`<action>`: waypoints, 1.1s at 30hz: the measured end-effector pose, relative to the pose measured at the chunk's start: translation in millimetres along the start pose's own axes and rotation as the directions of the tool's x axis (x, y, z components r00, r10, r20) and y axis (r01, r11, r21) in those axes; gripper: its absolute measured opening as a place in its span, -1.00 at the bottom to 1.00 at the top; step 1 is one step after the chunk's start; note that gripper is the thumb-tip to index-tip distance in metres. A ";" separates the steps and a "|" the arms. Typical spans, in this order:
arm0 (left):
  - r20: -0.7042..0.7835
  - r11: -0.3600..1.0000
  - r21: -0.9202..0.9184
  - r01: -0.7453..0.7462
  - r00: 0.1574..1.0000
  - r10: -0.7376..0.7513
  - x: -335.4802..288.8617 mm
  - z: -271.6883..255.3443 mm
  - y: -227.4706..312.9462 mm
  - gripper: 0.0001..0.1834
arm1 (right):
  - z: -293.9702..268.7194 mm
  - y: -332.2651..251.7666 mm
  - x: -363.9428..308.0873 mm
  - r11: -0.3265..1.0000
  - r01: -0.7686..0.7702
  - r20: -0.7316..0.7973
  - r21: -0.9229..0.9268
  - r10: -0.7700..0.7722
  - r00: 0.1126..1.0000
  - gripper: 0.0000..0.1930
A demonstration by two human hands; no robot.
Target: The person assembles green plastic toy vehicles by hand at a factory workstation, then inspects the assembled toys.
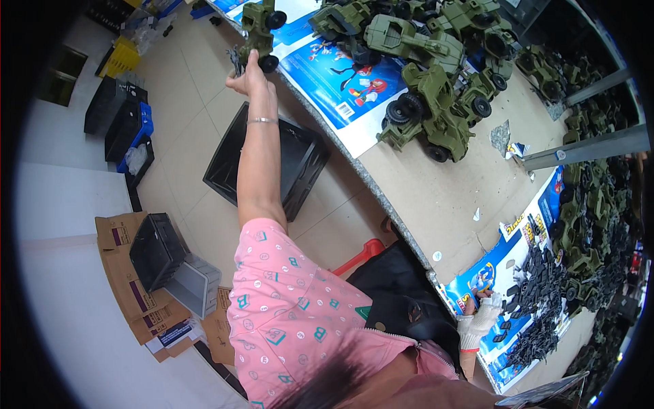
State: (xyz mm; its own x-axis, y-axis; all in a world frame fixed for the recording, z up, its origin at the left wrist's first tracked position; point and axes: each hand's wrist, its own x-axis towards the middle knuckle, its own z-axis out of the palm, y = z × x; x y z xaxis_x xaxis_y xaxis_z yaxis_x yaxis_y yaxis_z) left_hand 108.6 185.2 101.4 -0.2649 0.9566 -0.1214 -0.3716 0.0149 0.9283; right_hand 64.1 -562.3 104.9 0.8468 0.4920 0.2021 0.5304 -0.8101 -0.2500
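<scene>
My left hand [251, 80] reaches far out past the table's edge, its fingers closed on an olive-green toy military vehicle [253, 31] with black wheels. A small grey piece [236, 60] shows beside those fingers; whether it is held too is unclear. Low on the right, my right hand [479, 319], in a white fingerless glove, is over a blue printed sheet [470, 278] at the table edge. Its fingers are curled, and what they hold, if anything, is too small to name. Close to it lies a heap of small black plastic parts [535, 286].
Several green toy vehicles [436, 102] are piled on the table [422, 198]. A metal post [586, 150] crosses at the right, with more vehicles beyond. Below my left arm a black crate [300, 177] stands on the tiled floor. Cartons [133, 266] and bins line the left wall.
</scene>
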 end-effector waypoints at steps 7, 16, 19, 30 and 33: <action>-0.083 0.999 0.036 -0.028 0.996 0.031 -9.4 68.6 -0.6 -0.10 | -3.8 -7.5 9.8 0.999 -0.042 0.028 0.022 0.041 0.999 -0.76; -0.154 0.987 0.160 -0.003 0.988 0.029 -8.6 102.9 -5.5 -0.18 | 3.0 2.3 1.6 0.998 -0.043 0.022 0.053 0.042 0.999 -0.75; -0.167 0.980 0.192 -0.043 0.983 0.076 -4.9 91.8 -4.6 -0.19 | -0.3 2.4 5.4 0.997 -0.046 0.038 0.062 0.044 0.998 -0.75; -0.214 0.954 0.258 -0.151 0.954 0.209 58.6 81.2 -37.2 -0.11 | 10.4 23.1 -5.0 0.992 0.099 0.248 0.074 -0.114 0.962 -0.64; -0.208 0.984 0.012 -0.176 0.962 0.175 81.7 46.5 -34.5 -0.12 | 9.5 27.2 -4.1 0.990 0.135 0.336 0.046 -0.142 0.931 -0.62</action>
State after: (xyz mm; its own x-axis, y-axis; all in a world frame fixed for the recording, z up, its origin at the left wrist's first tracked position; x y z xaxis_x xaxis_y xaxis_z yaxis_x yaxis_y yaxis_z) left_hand 141.2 276.4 75.9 -0.5050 0.8627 -0.0278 -0.3081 -0.1501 0.9394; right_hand 75.5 -583.3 88.4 0.7266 0.6805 -0.0943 0.6408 -0.7208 -0.2641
